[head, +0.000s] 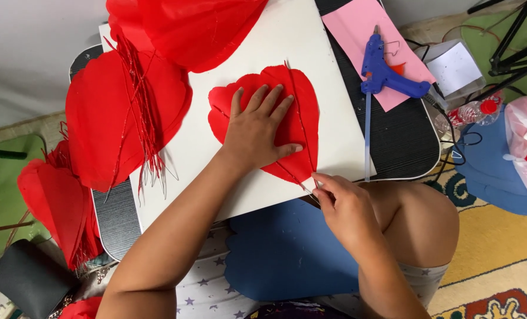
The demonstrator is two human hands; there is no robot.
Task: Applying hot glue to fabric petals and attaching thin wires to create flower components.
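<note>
We press our left hand (256, 131) flat, fingers (263, 99) spread wide, on a red petal-shaped sheet (303, 112) that lies on a white board (287, 35). The petal's narrow tip points at the board's near edge, and there our right hand (345, 204) has its fingers pinched shut on the end of a thin wire (299, 118) that runs up the petal's length. The board rests on a dark ribbed surface (402, 139), whose rounded right corner stays bare beside the board's right edge. Between petal and that edge runs a strip of open white board; a clear glue stick (367, 139) crosses it, fed into a blue glue gun (384, 74) lying on a pink sheet (355, 26) near the far right corner. Along the left edge the room is crowded: a stack of red petals (107, 118) with loose wires (142, 112) overhangs the board, and more red petals (181, 23) cover the far left corner. Off the right side, a pink plastic bag (526, 147) holds something red, too hidden to name.
</note>
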